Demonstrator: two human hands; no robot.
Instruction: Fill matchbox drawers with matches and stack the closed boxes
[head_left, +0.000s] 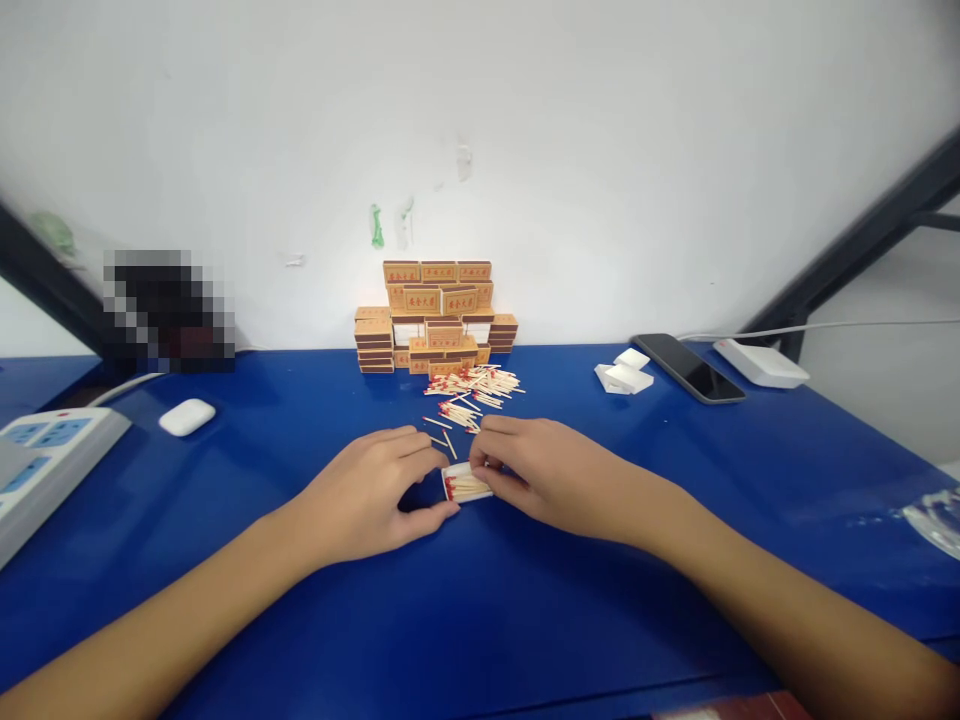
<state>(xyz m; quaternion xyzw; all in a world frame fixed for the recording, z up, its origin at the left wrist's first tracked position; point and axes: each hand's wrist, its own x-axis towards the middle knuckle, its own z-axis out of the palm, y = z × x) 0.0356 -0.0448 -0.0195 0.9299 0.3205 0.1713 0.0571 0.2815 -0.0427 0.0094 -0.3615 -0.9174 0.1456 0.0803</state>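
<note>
A small white matchbox tray (454, 496) lies on the blue table, holding a layer of matches (466, 486) with their red heads to the left. The thumb and index finger of my left hand (379, 490) bracket the tray's left end, one at each long side. My right hand (536, 470) is over the tray's right end, its fingertips pinched together at the far rim; what they hold is hidden. Just beyond my hands, a loose heap of matches (476, 385) spreads over the table, with a few single matches (450, 444) nearer the tray.
Stacked matchboxes (442, 300) stand against the white wall behind the heap. To the right are white open trays (624, 375), a phone (690, 367) and a white box (761, 362) by a cable. A white earbud case (187, 416) and a power strip (56, 460) sit left.
</note>
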